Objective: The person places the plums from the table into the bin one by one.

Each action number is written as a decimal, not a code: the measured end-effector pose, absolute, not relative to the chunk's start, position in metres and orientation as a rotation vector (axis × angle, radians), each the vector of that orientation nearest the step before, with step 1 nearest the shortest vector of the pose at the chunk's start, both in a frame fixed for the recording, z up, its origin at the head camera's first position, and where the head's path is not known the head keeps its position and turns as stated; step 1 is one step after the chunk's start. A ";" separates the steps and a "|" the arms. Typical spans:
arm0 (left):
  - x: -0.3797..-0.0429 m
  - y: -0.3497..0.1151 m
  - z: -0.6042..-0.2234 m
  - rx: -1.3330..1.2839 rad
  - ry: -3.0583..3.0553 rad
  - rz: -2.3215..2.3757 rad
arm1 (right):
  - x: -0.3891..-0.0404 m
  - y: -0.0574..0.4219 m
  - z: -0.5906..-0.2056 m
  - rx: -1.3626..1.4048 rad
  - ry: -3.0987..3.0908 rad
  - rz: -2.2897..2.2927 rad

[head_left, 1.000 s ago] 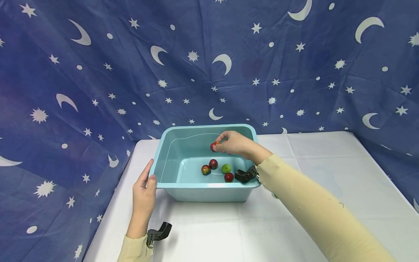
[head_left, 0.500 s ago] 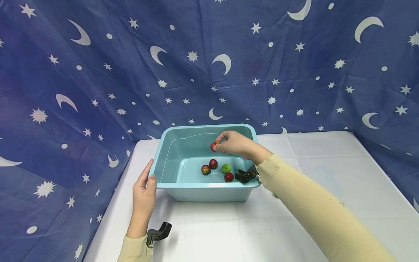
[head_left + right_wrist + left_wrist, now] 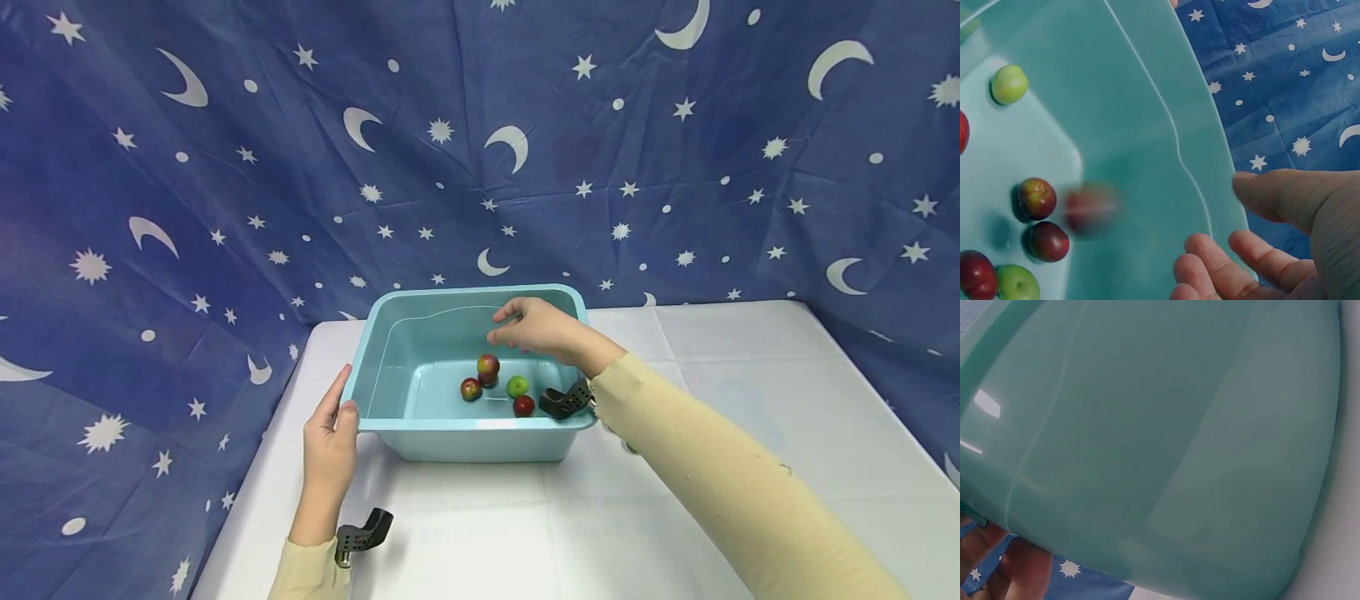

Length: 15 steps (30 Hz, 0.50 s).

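Observation:
My left hand (image 3: pixel 330 446) lies along the left end of the light blue basin (image 3: pixel 480 424), its index finger straight at the outer rim and its thumb at the front corner. In the left wrist view, fingertips (image 3: pixel 1029 569) show beside the basin wall. Over the basin's right half, my right hand (image 3: pixel 536 327) has its fingers spread apart with nothing between them. Just beneath it a red-and-yellow plum (image 3: pixel 488 364) is in mid-air, blurred in the right wrist view. On the basin floor lie dark red plums (image 3: pixel 1049 242) and green fruit (image 3: pixel 1009 84).
A white cloth covers the table (image 3: pixel 465 517). Behind it hangs a blue curtain (image 3: pixel 420 167) with moons and stars. Something small and green (image 3: pixel 630 447) peeks out beside the right sleeve. Black camera mounts (image 3: pixel 366 531) sit at both wrists.
The right hand has let go of the red-and-yellow plum, which has dropped below the fingers. Its fingers have spread a little; the left hand stays at the rim.

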<state>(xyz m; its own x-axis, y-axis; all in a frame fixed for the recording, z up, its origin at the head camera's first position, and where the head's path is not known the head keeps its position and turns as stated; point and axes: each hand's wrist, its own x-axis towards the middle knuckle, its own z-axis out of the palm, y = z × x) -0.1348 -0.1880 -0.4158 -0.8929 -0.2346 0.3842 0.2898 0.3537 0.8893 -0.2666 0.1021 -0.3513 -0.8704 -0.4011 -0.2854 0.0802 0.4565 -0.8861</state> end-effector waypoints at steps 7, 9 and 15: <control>-0.132 -0.188 -0.412 -0.043 -2.219 -1.529 | -0.260 0.110 -0.343 -0.347 2.255 -1.494; -0.132 -0.188 -0.411 -0.038 -2.233 -1.529 | -0.257 0.113 -0.340 -0.377 2.266 -1.524; -0.130 -0.188 -0.409 -0.021 -2.256 -1.538 | -0.248 0.131 -0.332 -0.445 2.333 -1.558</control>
